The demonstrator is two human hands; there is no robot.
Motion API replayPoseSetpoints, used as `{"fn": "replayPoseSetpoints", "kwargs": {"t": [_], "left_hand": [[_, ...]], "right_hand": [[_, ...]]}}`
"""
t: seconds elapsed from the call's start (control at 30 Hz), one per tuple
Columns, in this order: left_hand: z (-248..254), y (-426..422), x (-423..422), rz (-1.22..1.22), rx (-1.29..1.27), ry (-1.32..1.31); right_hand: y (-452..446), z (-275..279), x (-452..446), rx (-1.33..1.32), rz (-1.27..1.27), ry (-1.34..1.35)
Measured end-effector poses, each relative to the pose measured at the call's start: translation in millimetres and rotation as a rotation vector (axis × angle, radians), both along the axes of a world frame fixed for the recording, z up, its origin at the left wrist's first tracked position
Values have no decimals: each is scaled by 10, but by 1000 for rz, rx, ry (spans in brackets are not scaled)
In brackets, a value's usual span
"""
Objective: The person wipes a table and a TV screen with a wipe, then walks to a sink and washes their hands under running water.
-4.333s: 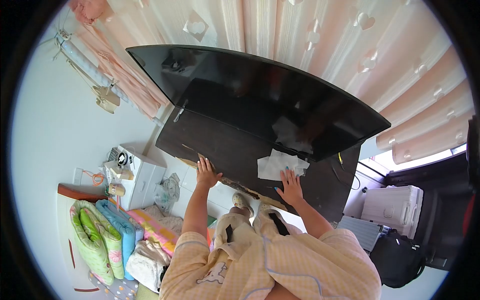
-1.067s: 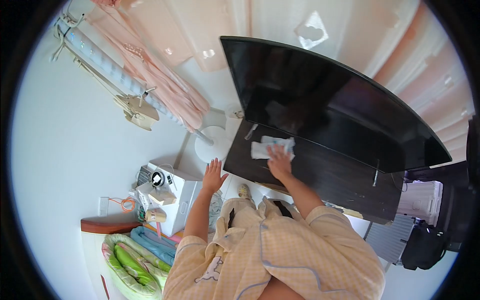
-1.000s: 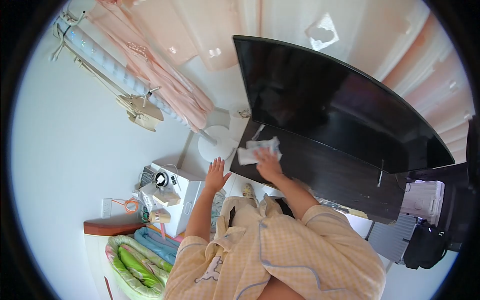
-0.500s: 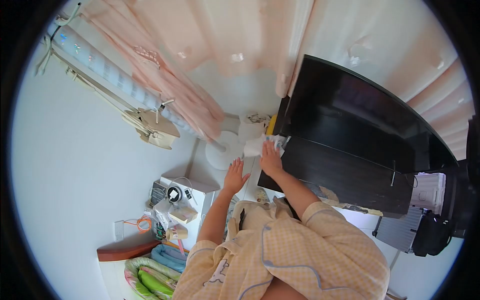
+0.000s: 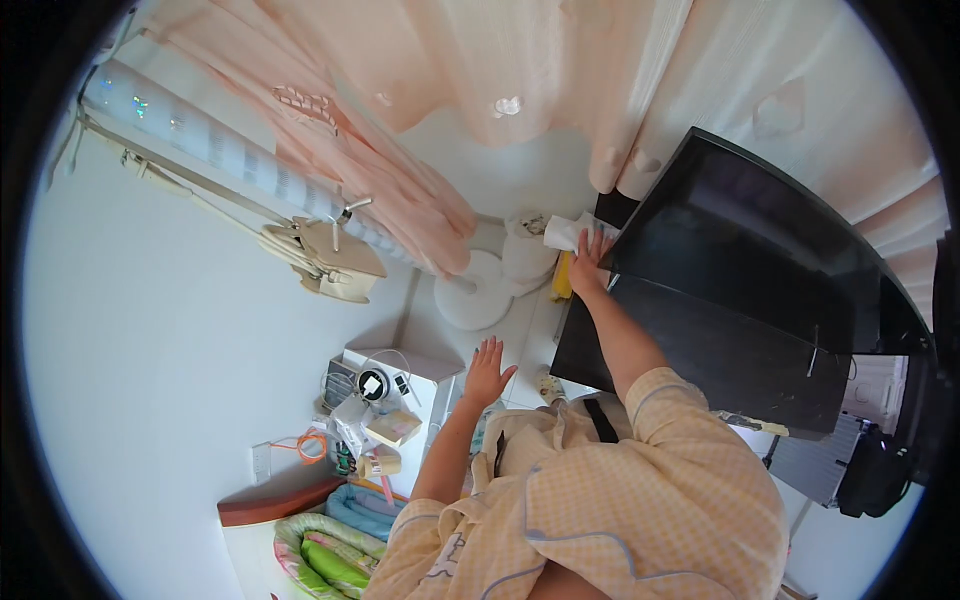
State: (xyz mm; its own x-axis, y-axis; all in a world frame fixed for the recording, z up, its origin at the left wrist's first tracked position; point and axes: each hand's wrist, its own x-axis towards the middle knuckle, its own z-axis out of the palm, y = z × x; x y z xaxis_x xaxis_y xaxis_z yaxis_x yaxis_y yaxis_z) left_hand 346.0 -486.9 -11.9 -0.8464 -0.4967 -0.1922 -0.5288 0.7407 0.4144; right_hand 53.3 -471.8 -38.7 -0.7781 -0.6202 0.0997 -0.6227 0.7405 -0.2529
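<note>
My right hand (image 5: 588, 264) reaches past the left end of the dark TV cabinet (image 5: 590, 345), beside the lower corner of the black television (image 5: 750, 240). It grips what looks like a white tissue pack (image 5: 566, 233); its fingers lie over the pack and hide part of it. My left hand (image 5: 488, 376) is held in the air with fingers stretched out, holding nothing. Just beyond it is the white round base (image 5: 472, 300) of a stand. A white bin (image 5: 528, 255) stands near the tissue pack, and a yellow object (image 5: 562, 277) shows below my right hand.
Pink curtains (image 5: 540, 60) hang behind the television. A beige handbag (image 5: 335, 265) hangs at the left. Below it a white cabinet (image 5: 430, 375) carries small boxes and a cable. A grey suitcase (image 5: 815, 462) and a black bag (image 5: 872, 475) stand at the right.
My right hand has moved farther back with the tissue pack, toward the curtain side of the cabinet end. My left hand stays stretched out. The whole view has shifted slightly.
</note>
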Motion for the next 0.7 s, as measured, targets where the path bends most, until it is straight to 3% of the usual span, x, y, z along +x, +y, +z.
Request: {"fn": "replayPoseSetpoints", "kwargs": {"t": [0.13, 0.2, 0.33, 0.43, 0.5, 0.53, 0.6, 0.7], "left_hand": [[-86, 45, -70, 20, 43, 20], [-149, 63, -125, 70, 78, 107], [-107, 62, -275, 81, 127, 239], [39, 86, -409, 51, 101, 283], [219, 140, -529, -219, -56, 146], [262, 176, -601, -231, -52, 152], [319, 266, -758, -500, -119, 73], [277, 426, -985, -624, -134, 144]], "right_hand": [[178, 236, 196, 17, 84, -119], [313, 357, 436, 103, 257, -101], [669, 378, 756, 83, 401, -98], [1026, 491, 852, 42, 673, -165], [1259, 525, 794, 90, 730, -173], [1382, 541, 749, 130, 796, -185], [1705, 593, 632, 165, 744, -216], [2216, 604, 423, 273, 466, -212]]}}
